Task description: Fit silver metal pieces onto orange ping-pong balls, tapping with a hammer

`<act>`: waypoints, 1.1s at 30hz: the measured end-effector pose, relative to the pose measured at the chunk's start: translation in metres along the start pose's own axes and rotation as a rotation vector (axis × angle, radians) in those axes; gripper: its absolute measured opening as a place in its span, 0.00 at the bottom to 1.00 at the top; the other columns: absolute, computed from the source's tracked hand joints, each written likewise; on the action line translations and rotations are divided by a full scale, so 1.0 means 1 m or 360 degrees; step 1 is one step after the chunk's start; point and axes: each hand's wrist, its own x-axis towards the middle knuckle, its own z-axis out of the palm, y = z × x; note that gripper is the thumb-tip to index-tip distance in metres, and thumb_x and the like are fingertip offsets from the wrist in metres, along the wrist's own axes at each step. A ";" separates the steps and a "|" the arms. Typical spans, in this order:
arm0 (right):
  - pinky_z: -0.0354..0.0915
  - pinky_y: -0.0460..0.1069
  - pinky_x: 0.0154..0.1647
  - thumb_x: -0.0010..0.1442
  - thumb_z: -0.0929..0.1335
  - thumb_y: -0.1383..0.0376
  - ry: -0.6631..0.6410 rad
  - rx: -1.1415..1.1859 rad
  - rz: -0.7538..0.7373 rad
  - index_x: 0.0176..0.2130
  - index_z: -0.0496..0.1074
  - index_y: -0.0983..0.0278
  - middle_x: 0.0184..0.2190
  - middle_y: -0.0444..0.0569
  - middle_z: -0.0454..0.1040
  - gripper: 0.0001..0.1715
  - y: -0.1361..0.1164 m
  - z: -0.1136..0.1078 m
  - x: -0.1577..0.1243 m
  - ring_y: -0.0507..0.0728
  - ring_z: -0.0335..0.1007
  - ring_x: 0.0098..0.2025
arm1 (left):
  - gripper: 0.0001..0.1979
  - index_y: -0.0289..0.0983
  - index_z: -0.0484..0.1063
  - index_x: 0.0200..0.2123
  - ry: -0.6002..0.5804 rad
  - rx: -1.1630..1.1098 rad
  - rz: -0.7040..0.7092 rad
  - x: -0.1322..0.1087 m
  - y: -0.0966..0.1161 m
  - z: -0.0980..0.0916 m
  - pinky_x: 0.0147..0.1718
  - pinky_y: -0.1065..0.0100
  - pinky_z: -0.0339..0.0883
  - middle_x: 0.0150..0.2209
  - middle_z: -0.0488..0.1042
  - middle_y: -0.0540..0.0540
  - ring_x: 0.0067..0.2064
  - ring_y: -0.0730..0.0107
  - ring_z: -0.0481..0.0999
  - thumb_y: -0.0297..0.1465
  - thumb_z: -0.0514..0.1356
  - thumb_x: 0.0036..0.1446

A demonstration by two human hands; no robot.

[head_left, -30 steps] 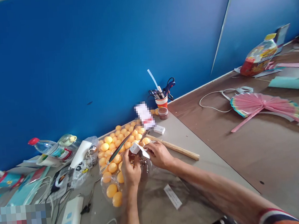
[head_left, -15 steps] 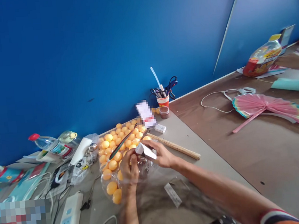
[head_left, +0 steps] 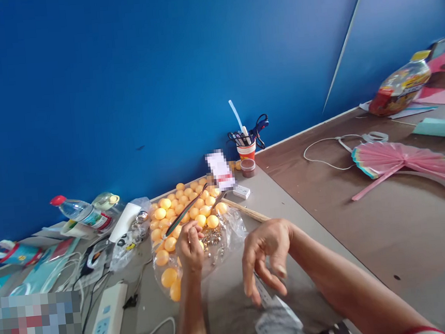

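Observation:
My left hand [head_left: 190, 246] is closed, fingers curled in, over the front of a clear plastic bag [head_left: 233, 223] with orange table tennis balls [head_left: 169, 275]. Whatever it may hold is hidden. Beside its fingers, small shiny metal bits [head_left: 212, 239] lie on the plastic. My right hand [head_left: 267, 254] hangs open to the right, fingers pointing down and apart, holding nothing. Just below it is a blurred, pale opened-out box [head_left: 280, 320] near the table's front edge. A white printed strip [head_left: 263, 291] shows partly behind the right fingers.
A wooden stick [head_left: 245, 210], a small white box [head_left: 242, 192] and a cup of pens [head_left: 246, 149] stand or lie beyond the hands. Left are a power strip [head_left: 106, 323], cables and bottles [head_left: 82, 213]. A pink paper fan [head_left: 401, 159] lies right.
My right hand has let go of the small white box and moved down and right, away from my left hand. A pale box shape now shows below it. My left hand stays near the balls.

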 end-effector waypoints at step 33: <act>0.66 0.57 0.48 0.58 0.64 0.75 0.2556 -0.1856 -0.0376 0.43 0.77 0.63 0.41 0.55 0.78 0.17 0.072 -0.048 0.052 0.61 0.69 0.43 | 0.22 0.40 0.72 0.55 -0.0327 0.0975 0.0470 -0.006 -0.021 0.012 0.57 0.42 0.59 0.48 0.77 0.37 0.52 0.46 0.73 0.25 0.58 0.57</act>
